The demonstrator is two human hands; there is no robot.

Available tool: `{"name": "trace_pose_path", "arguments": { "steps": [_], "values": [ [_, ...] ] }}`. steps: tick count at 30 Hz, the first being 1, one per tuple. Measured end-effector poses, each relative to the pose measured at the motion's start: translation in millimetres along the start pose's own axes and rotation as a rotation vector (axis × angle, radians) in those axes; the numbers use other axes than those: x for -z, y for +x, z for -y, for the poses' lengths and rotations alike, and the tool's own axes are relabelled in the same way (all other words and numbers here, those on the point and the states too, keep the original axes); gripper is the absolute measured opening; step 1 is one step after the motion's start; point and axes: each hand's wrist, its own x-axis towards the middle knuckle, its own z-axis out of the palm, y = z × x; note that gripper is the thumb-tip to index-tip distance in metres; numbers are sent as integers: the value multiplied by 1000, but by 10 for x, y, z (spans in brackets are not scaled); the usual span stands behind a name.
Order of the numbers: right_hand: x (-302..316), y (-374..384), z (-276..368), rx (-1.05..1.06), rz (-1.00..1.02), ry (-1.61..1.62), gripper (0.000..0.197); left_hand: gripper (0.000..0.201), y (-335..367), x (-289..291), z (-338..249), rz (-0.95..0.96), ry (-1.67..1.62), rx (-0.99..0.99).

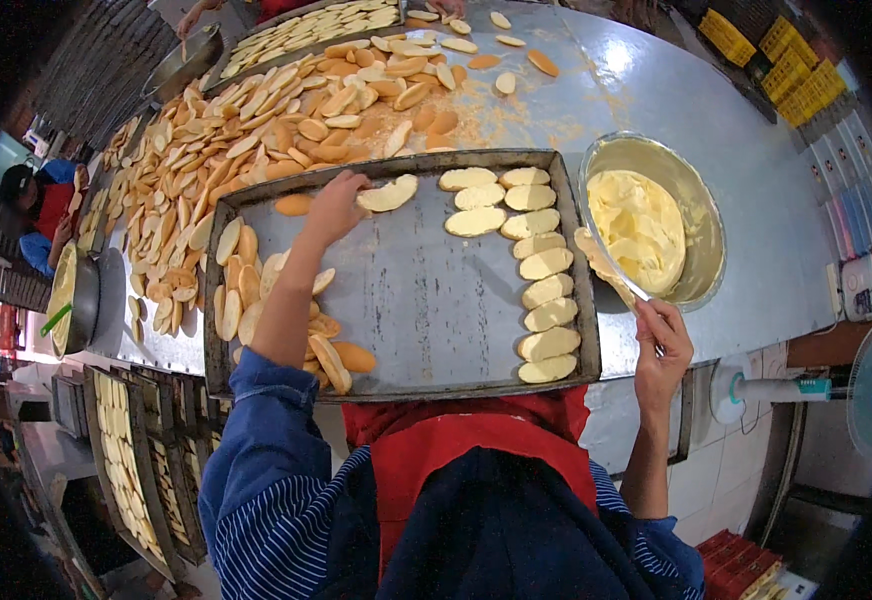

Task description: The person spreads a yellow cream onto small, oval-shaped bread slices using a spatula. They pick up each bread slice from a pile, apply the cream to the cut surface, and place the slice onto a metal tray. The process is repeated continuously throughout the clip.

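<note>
My left hand [334, 207] reaches over the dark metal baking tray [406, 300] and holds a pale bread slice [389, 194] at the tray's far edge. My right hand [662, 345] grips a spreading knife [606, 268] whose blade carries yellow butter, near the tray's right rim. A metal bowl [708, 225] of yellow butter stands just right of the tray. Several buttered slices [544, 290] lie in rows along the tray's right side. Unbuttered golden slices [246, 290] are piled at the tray's left end.
A large heap of bread slices [256, 130] covers the steel table [676, 110] beyond the tray. More filled trays [121, 450] sit lower left. Another bowl [76, 300] stands at the left. A fan [856, 390] is at the right. Other people work at the far side.
</note>
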Motion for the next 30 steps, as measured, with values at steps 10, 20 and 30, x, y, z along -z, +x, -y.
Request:
{"name": "trace_pose_path", "arguments": {
  "steps": [10, 20, 30],
  "values": [
    [21, -10, -47, -9, -9, 2, 25, 47, 98, -333, -241, -259, 97, 129],
    [4, 35, -114, 27, 0, 24, 26, 28, 51, -149, -308, -281, 165, 386],
    [314, 426, -135, -1, -121, -270, 27, 39, -589, 284, 880, -139, 475, 129]
  ]
}}
